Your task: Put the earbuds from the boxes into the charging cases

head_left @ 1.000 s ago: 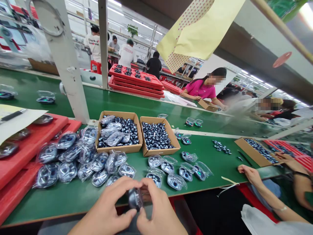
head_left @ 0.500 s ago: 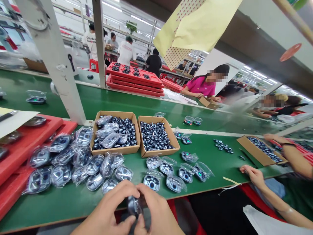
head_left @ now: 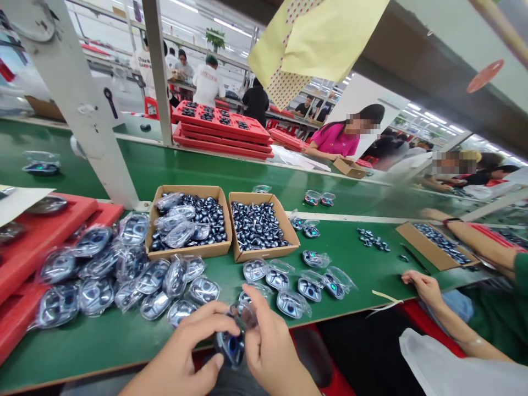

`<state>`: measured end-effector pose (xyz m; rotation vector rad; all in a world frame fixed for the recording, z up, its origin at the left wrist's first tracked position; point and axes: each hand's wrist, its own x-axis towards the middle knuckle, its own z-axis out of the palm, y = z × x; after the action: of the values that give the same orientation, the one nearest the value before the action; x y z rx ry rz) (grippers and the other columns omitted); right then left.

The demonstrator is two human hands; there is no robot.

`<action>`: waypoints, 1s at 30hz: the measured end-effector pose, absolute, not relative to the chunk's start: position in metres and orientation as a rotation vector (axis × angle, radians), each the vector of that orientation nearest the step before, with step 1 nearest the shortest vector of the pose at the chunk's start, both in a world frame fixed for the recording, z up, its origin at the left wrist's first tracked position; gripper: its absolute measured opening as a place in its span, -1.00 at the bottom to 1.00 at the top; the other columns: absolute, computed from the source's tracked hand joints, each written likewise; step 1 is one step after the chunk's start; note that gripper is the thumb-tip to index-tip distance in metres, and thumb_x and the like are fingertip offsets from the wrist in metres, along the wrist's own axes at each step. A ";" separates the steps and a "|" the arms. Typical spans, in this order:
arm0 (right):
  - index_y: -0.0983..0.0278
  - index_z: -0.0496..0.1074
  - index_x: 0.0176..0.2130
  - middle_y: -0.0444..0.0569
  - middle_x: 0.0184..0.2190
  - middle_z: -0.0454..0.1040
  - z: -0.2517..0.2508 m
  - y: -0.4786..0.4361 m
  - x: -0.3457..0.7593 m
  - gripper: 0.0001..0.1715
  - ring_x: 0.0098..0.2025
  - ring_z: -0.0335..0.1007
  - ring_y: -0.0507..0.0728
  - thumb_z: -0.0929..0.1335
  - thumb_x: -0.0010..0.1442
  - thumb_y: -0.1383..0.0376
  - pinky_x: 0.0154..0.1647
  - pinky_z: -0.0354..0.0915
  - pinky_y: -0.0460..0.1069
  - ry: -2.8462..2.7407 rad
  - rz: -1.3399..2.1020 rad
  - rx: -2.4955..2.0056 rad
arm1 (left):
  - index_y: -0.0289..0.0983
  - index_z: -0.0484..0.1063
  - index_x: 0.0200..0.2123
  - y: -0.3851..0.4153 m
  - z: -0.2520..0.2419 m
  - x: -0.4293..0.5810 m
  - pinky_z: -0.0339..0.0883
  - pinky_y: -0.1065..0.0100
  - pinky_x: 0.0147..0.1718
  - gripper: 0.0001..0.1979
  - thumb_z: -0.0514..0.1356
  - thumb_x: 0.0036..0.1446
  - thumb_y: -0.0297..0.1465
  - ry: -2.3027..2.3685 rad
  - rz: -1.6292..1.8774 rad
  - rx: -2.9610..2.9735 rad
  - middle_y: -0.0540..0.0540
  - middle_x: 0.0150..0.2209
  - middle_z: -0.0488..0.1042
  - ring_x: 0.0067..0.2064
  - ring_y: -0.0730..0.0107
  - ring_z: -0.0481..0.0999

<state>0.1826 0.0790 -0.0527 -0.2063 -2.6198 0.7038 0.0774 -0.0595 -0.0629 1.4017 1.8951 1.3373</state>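
At the front edge of the bench, my left hand [head_left: 181, 355] grips a dark earbud charging case [head_left: 231, 347] between thumb and fingers. The case's clear lid stands raised. My right hand [head_left: 274, 349] holds that lid from the right, its index finger extended along it; part of the lid is hidden by the fingers. Just beyond my hands lie several earbud cases with lids up, one of them a case [head_left: 291, 303] near the edge. To the left is a heap of cases in clear plastic wrap [head_left: 97, 294].
Two cardboard boxes, a left box [head_left: 190, 254] and a right box [head_left: 268, 253], hold loose earbuds; wrapped cases lie in the left one. Red trays [head_left: 78, 220] are stacked at left. A co-worker's hand [head_left: 424, 286] rests near another earbud box [head_left: 424, 250]. A metal post [head_left: 88, 118] rises at left.
The case's lid has swung up and the case now shows its inside. My right hand has shifted from the case body to the lid. The camera view has moved slightly.
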 end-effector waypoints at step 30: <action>0.29 0.39 -0.18 0.00 -0.31 0.44 -0.070 0.191 0.215 -0.70 -0.26 0.29 0.15 0.21 0.17 0.20 -0.21 0.19 0.04 -2.670 0.460 -0.671 | -0.31 0.41 -0.25 0.054 -0.044 0.058 0.29 0.23 -0.24 -0.82 0.06 0.09 -0.45 2.650 0.400 1.732 -0.16 -0.29 0.42 -0.23 0.22 0.39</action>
<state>0.2150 0.1911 -0.0699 -0.6706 -2.6704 0.4600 0.0579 0.0542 -0.0440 1.7321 2.6504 0.3997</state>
